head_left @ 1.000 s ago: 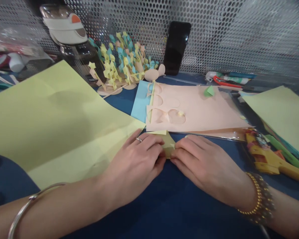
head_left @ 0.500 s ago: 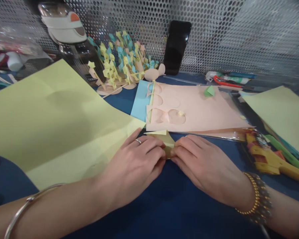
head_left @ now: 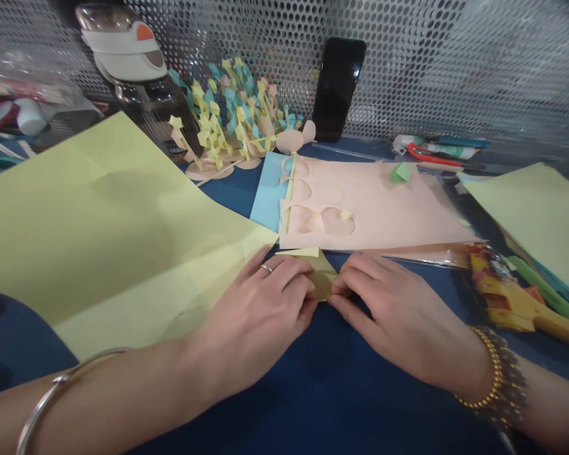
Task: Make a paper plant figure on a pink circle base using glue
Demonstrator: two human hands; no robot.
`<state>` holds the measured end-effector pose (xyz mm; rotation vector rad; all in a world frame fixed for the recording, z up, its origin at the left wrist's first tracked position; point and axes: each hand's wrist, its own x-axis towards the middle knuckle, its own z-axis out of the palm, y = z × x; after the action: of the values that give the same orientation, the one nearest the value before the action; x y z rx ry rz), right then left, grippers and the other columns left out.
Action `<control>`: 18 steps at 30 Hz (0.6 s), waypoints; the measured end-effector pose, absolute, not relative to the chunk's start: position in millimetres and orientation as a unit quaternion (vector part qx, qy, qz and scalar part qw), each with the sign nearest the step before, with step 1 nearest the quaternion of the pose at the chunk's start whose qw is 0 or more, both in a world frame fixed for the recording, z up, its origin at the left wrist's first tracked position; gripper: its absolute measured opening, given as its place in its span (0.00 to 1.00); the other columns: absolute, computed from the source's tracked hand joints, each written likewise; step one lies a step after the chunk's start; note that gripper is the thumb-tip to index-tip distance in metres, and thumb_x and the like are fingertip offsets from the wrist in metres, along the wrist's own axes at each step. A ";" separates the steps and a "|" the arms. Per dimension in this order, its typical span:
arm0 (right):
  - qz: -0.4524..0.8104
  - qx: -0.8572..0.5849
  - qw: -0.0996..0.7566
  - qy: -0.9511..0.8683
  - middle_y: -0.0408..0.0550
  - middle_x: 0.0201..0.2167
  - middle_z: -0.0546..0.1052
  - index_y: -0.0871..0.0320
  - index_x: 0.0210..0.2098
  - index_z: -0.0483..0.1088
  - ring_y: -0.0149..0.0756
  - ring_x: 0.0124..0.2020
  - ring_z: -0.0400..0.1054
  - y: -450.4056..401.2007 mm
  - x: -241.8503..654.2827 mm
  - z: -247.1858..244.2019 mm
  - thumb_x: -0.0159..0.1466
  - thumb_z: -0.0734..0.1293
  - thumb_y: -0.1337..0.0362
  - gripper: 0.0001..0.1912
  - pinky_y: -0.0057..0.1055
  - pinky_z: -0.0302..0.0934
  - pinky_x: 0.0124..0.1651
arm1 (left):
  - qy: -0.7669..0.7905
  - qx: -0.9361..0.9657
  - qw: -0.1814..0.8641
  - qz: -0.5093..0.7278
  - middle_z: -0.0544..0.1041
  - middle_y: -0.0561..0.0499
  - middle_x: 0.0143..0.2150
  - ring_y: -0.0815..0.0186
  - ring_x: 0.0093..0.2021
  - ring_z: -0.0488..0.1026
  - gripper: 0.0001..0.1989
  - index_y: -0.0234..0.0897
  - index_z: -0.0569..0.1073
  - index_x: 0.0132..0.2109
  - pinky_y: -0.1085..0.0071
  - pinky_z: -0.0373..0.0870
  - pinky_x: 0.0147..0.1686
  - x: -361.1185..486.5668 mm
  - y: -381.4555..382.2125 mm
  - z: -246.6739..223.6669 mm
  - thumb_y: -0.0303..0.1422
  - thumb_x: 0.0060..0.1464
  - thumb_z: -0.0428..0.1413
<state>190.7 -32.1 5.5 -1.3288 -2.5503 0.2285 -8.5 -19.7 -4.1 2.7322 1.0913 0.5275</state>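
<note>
left hand [head_left: 251,309]: fingers close, pinching paper | right hand [head_left: 398,316]: fingers close, pinching the same paper | small folded yellow paper [head_left: 321,279]: between both hands, just below the pink sheet [head_left: 379,215] | done: small paper folded, round holes cut in pink | left: big yellow sheet [head_left: 99,234] lying open
</note>
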 end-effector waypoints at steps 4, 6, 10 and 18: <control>0.097 -0.447 0.142 -0.878 0.47 0.32 0.70 0.60 0.32 0.69 0.38 0.35 0.64 -30.9 191.7 5.7 0.66 0.62 0.69 0.06 0.37 0.61 0.39 | 0.379 0.903 0.099 0.178 0.74 0.45 0.46 0.59 0.47 0.72 0.07 0.33 0.72 0.35 0.52 0.64 0.56 -6.5 -20.7 -3.1 0.28 0.59 0.51; 0.091 -0.431 0.146 -0.886 0.48 0.33 0.70 0.60 0.34 0.71 0.39 0.36 0.65 -30.9 192.1 6.0 0.66 0.62 0.69 0.06 0.38 0.61 0.40 | 0.387 0.899 0.113 0.173 0.74 0.46 0.47 0.59 0.48 0.71 0.07 0.33 0.72 0.34 0.53 0.64 0.56 -6.3 -21.0 -2.0 0.28 0.60 0.50; 0.043 -0.396 0.137 -0.907 0.49 0.32 0.71 0.61 0.35 0.74 0.40 0.34 0.64 -32.0 192.3 6.9 0.65 0.62 0.70 0.08 0.40 0.63 0.38 | 0.394 0.895 0.127 0.166 0.73 0.46 0.47 0.60 0.48 0.71 0.08 0.34 0.72 0.34 0.54 0.63 0.56 -7.0 -19.9 -1.0 0.29 0.60 0.50; -0.007 -0.372 0.119 -0.921 0.50 0.31 0.72 0.63 0.35 0.74 0.41 0.33 0.65 -34.4 191.1 5.3 0.64 0.61 0.74 0.10 0.41 0.64 0.37 | 0.382 0.898 0.128 0.176 0.74 0.47 0.47 0.59 0.48 0.70 0.06 0.35 0.72 0.38 0.53 0.62 0.57 -10.2 -19.9 -3.4 0.29 0.59 0.50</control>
<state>191.1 -34.4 5.3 -1.0864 -2.6918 -0.0205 -10.2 -19.9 -3.4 2.6136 1.1107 0.5110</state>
